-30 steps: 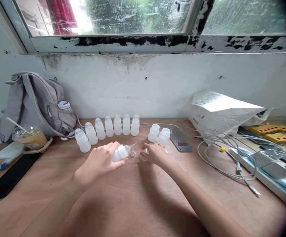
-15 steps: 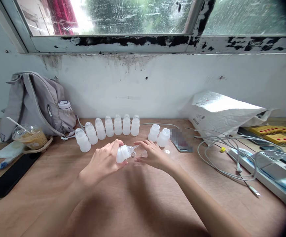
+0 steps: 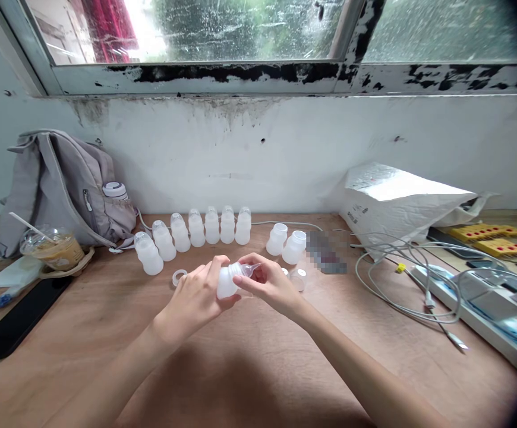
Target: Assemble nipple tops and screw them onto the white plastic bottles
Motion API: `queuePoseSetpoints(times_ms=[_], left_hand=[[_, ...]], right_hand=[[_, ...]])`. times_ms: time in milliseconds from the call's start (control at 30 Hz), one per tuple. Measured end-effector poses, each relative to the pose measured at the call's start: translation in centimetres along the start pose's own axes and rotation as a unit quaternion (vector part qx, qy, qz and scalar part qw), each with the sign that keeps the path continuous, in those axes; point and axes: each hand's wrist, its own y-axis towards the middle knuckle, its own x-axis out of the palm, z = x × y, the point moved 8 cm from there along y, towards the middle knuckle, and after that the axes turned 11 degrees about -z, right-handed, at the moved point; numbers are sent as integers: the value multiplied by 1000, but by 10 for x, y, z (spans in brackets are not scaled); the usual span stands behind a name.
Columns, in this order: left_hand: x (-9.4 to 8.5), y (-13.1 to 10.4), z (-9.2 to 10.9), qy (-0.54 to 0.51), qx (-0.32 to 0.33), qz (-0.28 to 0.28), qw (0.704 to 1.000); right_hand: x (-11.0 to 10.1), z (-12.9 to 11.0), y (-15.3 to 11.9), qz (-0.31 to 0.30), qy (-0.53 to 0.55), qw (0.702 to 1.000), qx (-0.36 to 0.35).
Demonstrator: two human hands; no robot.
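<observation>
A frosted white baby bottle (image 3: 226,285) lies tilted in my left hand (image 3: 196,291), its clear teat end (image 3: 247,270) pointing right. The fingers of my left hand wrap round its body. My right hand (image 3: 274,284) is closed round the collar and teat end, thumb on the near side; its fingers partly hide the teat. A white ring (image 3: 179,276) lies on the table just left of my left hand. Small clear and white pieces (image 3: 300,278) lie beyond my right hand. Two open-topped bottles (image 3: 294,248) stand behind them.
Several bottles with clear caps (image 3: 211,226) stand in a curved row at the back. A phone (image 3: 327,252), a silver bag (image 3: 401,202), looped cables (image 3: 401,285) and a power strip (image 3: 472,321) are on the right. A backpack (image 3: 62,184) and iced drink (image 3: 57,249) are on the left.
My right hand has closed in on the bottle's teat end, where its fingers were apart before. The bottle has shifted slightly right, and the white ring now shows beside my left hand.
</observation>
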Motion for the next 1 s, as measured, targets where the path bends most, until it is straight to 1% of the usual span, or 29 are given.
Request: queuePoseSetpoints(times_ms=[100,167,267,367,467,500,533,567,600,667,700,733,833,867,900,933,1000], left_hand=[[3,0,-1,-7,-22,-24,999],[6,0,1,-25,-25,-28,999],[16,-1,8,-114,-12,-57,992],[26,-5,19,-235,7,-108,966],[24,-10,28,-323,19,-123,938],[24,-11,31,-358,23,-132,924],[26,-12,34,-402,28,-152,903],[30,-13,37,-450,35,-185,873],[37,-14,41,-500,40,-227,835],[50,-19,49,-584,51,-315,747],[56,-21,51,-617,56,-346,705],[60,-23,54,-645,64,-367,667],[65,-27,59,-718,98,-399,562],[66,-29,61,-734,103,-408,533],[66,-30,63,-746,105,-416,510],[66,-31,63,-754,104,-420,494],[63,-31,64,-769,104,-420,470]], right_hand=[[-4,-3,-3,53,-7,999,-4],[-3,-4,-6,76,-14,997,-8],[-4,-8,-12,129,-28,991,-30],[-6,-16,-21,166,-39,983,-61],[-6,-26,-28,163,-38,982,-82],[-6,-29,-30,159,-37,982,-90],[-6,-33,-32,154,-35,983,-99],[-6,-36,-33,146,-31,983,-111],[-5,-40,-34,133,-25,983,-125],[-2,-46,-34,96,-6,983,-155],[0,-48,-34,73,12,983,-168],[2,-49,-34,50,36,982,-177],[8,-47,-32,-7,104,978,-181],[8,-46,-31,-15,114,977,-179],[7,-45,-30,-19,118,977,-179],[6,-44,-29,-19,117,977,-180],[1,-41,-25,-10,114,976,-186]])
